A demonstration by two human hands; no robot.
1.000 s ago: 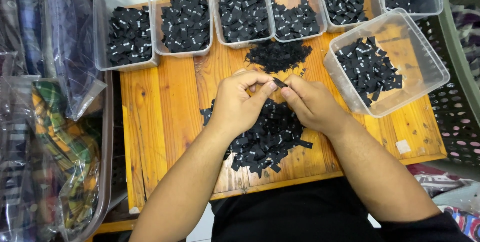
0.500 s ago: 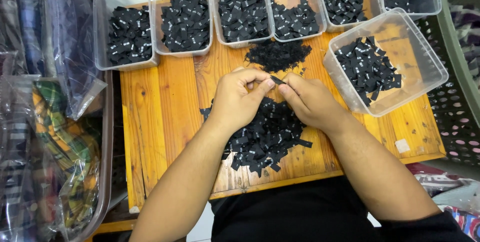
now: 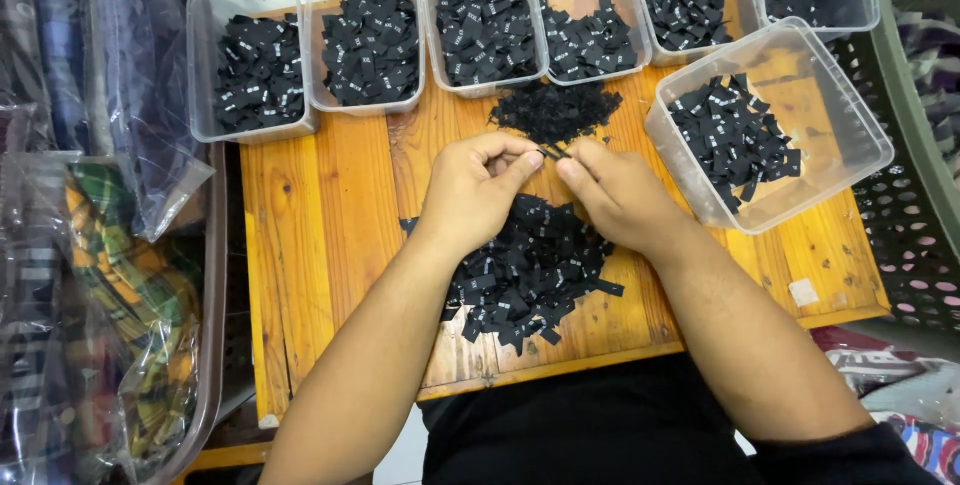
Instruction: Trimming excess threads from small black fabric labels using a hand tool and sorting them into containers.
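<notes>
My left hand lies palm-down over the orange-stained slatted wooden surface, forearm running up from the lower left, wrist bent slightly inward. Its thumb and forefinger are pinched nearly shut on one end of a small black woven fabric label. My right hand mirrors it — forearm entering from the lower right, knuckles up, thumb and forefinger closed on the label's other end. The remaining fingers of both hands are loosely curled.

The label is held just above the surface, between the two hands. Its long axis runs roughly left to right with a slight tilt, the left end a little lower. It is too small to tell which face is up.

Directly beneath my hands and wrists sits a loose heap of black labels. A smaller flattened pile of black labels lies just beyond my fingertips.

Along the far edge stands a row of clear plastic tubs, each holding black labels. A further large clear plastic tub sits tilted at my right, labels gathered in its near-left part.

At my left, a brown bin holds bagged checked fabric — wrapped in clear plastic.
</notes>
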